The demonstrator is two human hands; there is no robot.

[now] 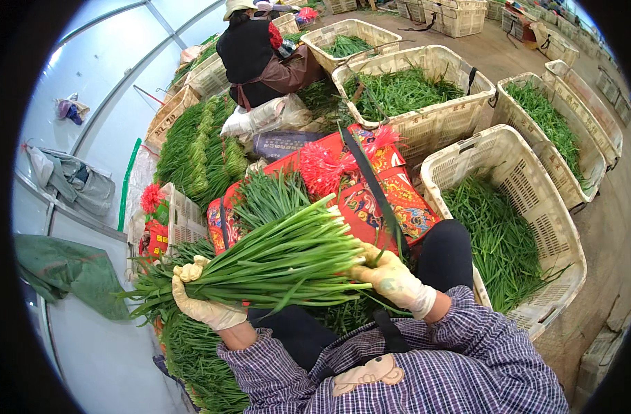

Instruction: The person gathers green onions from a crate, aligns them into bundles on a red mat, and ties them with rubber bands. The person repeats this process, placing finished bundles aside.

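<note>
A large bunch of garlic chives [279, 253] lies across in front of me, pale stem ends to the right and leafy tips to the left. My left hand [204, 300], in a pale thin glove, is wrapped around its leafy part. At the other end, my gloved right hand [395, 279] has its fingers at the stem ends; the bunch partly hides the fingertips. Just beyond lies a red patterned cloth [393, 202] with a black strap [369, 178] across it. More chives [274, 199] rest on this cloth, beside a tuft of red plastic strips [323, 173].
On my right stands a plastic crate [553, 243] holding loose green leaves [494, 243]. Several similar crates [419, 119] stand farther off. Stacked chives [196, 150] lie ahead left, more chives [201, 357] at my left side. A person [253, 57] sits ahead near the white wall [98, 62].
</note>
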